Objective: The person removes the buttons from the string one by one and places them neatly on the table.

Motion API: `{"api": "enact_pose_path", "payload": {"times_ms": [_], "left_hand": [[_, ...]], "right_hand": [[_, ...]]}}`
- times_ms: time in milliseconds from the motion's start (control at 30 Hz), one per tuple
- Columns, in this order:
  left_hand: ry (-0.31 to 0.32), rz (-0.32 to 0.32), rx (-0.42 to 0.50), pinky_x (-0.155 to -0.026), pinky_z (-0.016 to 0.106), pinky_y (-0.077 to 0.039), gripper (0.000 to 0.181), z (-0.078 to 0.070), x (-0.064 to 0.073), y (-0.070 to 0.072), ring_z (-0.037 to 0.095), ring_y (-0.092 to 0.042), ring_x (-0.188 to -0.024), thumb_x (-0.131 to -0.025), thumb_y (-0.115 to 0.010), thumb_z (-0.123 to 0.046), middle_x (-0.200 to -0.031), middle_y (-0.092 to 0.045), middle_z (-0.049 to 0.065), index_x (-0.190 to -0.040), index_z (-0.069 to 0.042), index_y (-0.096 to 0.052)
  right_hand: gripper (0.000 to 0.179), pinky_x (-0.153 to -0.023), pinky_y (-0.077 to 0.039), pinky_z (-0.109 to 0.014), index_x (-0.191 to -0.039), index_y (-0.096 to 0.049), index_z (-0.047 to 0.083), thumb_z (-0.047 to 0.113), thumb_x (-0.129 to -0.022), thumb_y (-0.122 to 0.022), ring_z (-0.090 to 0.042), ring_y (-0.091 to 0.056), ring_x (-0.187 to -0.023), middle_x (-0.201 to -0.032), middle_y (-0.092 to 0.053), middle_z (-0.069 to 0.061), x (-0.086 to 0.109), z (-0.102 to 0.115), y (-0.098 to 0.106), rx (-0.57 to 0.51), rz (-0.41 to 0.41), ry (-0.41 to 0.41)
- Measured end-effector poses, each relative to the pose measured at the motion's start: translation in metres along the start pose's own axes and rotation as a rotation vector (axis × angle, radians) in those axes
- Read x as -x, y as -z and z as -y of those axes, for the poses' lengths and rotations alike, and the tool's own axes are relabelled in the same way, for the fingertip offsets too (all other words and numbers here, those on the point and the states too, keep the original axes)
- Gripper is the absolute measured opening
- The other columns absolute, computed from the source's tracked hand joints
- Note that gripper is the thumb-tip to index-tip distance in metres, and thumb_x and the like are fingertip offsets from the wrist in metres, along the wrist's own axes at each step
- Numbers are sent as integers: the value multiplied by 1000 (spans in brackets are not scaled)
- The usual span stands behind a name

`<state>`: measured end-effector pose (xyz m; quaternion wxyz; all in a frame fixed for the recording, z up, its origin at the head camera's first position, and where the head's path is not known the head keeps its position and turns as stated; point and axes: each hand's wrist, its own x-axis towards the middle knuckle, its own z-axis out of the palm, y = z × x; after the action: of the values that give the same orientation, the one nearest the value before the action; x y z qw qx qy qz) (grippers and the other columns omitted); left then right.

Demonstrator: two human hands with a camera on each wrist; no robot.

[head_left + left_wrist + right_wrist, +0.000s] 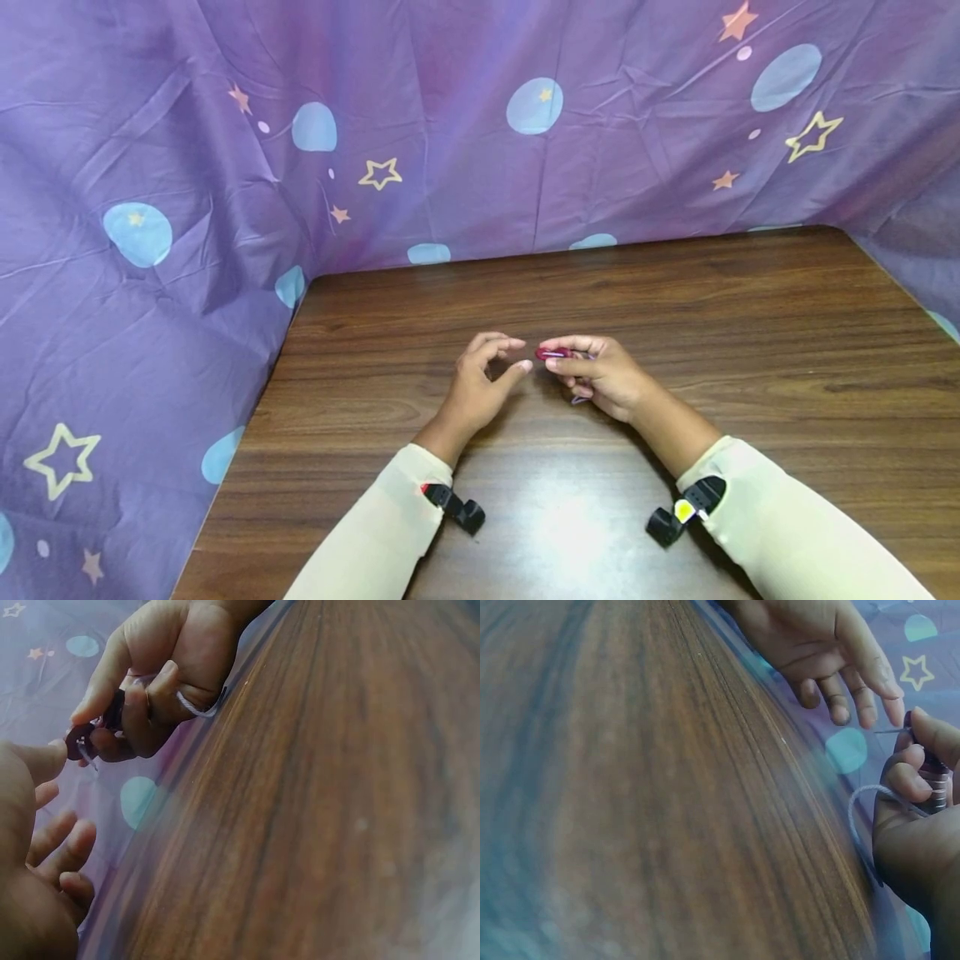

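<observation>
Between thumb and forefinger, my right hand [609, 379] pinches a small dark red disc [553, 354]. In the left wrist view, a pale cord end [88, 756] pokes out of the disc. More dark pieces [934, 784] sit in the curled fingers of the right hand, seen in the right wrist view, and a lavender cord [853, 817] loops out below them. To the left, my left hand [480, 383] holds nothing, its thumb and fingers apart and bent toward the disc. A small gap separates its fingertips from the disc in the head view.
Both hands are above a brown wood-grain table [360, 417]. A purple cloth [465, 100] with stars and blue spots hangs behind it and along its left side. Each sleeve cuff has a black wrist camera [664, 527] strapped to it.
</observation>
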<state>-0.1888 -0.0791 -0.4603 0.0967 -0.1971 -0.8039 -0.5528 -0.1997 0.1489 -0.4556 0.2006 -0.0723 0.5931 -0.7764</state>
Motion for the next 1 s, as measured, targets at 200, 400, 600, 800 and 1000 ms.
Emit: {"api": "enact_pose_path", "payload": {"times_ms": [200,400,600,800,1000], "left_hand": [[74,52,138,-65,16,-49,44,-2,1,-2,3,-57,-72,-97,-80,-4,-93,-70,21,-138,6,-69],[135,96,202,-53,18,-48,52,-3,2,0,7,-55,-57,-97,-82,-7,-80,-71,16,-145,4,-65],[132,111,207,-49,20,-45,55,-3,3,0,6,-52,-52,-96,-83,-9,-76,-70,23,-146,3,-65],[137,113,250,-52,21,-50,51,-4,3,0,12,-56,-55,-95,-83,-3,-76,-69,18,-143,5,-67],[91,102,214,-64,16,-55,47,-4,2,-1,4,-63,-73,-93,-84,0,-93,-72,28,-137,7,-70]], "right_hand": [[30,-50,-39,-18,-111,-84,24,-2,-101,-71,-5,-50,-58,-87,-77,8,-1,-1,-1,16,-16,6],[30,-51,-39,-17,-114,-84,22,-2,-100,-72,-5,-52,-61,-87,-77,8,-1,-1,-1,35,-30,29],[33,-51,-39,-17,-112,-85,25,-3,-99,-72,-5,-52,-62,-79,-70,6,0,0,-2,56,-33,45],[33,-49,-39,-17,-111,-84,25,-3,-99,-73,-5,-51,-60,-75,-69,6,2,1,-4,90,-44,50],[28,-48,-44,-17,-114,-84,19,-1,-96,-77,-4,-53,-57,-69,-66,8,2,0,-5,159,-84,59]]}}
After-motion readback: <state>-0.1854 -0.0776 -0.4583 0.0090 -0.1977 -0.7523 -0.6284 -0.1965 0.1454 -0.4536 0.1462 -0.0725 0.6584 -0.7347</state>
